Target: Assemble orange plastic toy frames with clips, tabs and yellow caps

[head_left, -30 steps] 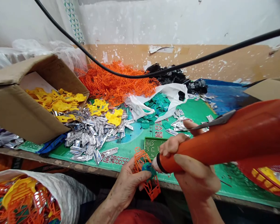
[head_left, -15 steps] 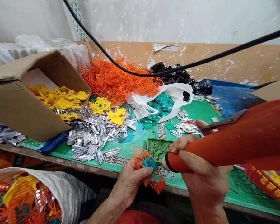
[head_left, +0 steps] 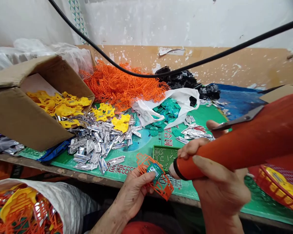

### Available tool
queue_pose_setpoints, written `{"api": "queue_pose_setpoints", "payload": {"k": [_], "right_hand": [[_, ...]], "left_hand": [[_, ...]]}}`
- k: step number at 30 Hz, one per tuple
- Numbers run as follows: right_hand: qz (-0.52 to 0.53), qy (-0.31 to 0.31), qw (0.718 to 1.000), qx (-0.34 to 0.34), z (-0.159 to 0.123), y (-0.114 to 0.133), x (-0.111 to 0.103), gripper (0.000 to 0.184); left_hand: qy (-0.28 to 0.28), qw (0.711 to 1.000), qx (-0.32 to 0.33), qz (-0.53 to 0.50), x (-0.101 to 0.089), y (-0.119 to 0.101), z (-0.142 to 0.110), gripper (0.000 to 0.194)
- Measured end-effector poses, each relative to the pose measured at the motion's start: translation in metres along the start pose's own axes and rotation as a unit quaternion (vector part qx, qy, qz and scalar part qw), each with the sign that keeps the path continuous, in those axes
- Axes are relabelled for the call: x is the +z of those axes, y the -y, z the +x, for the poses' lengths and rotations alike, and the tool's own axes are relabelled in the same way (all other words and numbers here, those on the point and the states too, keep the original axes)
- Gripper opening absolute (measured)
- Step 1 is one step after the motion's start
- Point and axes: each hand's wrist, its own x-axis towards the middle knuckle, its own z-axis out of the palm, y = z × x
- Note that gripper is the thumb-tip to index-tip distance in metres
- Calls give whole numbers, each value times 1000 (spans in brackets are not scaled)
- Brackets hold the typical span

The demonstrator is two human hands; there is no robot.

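My left hand (head_left: 134, 195) grips an orange plastic lattice frame (head_left: 166, 186) at the near edge of the bench. A teal plastic piece (head_left: 155, 170) sits on the frame, close to my left thumb. My right hand (head_left: 217, 185) is wrapped around the thick barrel of an orange handheld tool (head_left: 244, 149), which has a metal strip along its top. Its pale tip (head_left: 171, 171) points at the teal piece, with a small gap between them. A green perforated plastic square (head_left: 164, 156) lies just behind the frame, under the tool's tip.
A green printed mat (head_left: 139, 159) holds heaps of silver pieces (head_left: 95, 146) and teal pieces (head_left: 168, 110). Behind are orange lattices (head_left: 119, 84). A cardboard box (head_left: 21, 113) holds yellow parts; a sack (head_left: 68, 198) sits near left, a red basket (head_left: 278, 188) right. A black cable (head_left: 185, 63) crosses overhead.
The lattice frame has turned in my left hand, showing more of the teal piece. The tool's tip has drawn slightly to the right, away from that piece.
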Motion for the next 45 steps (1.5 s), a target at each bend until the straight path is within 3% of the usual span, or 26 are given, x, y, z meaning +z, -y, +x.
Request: {"api": "queue_pose_setpoints", "payload": {"k": [15,20,25,27,30,35,45], "right_hand": [[9,34,999,7,2,-2,-1,57],[10,20,1000,8,1,-3,2,56],[1,26,1000,13,9,-1,-3,58],[-9,9,1000,-14,18,-2,-8,49],[-14,-3,999,-43,35,-10,-15,32],[-16,1,999,-44,52,-34,-19,36],[-81,-37,995,-45,54,-66,-19,22]], "left_hand": [[24,998,-9,52,2,-1,-3,24],[35,998,-15,45,2,-2,-4,28],[14,999,-8,32,1,-3,-3,30],[-8,999,6,39,0,-4,-2,32],[-33,999,28,33,-2,-7,-2,35],[-27,999,23,6,0,-6,-3,37],[-45,999,10,26,1,-3,-1,41]]}}
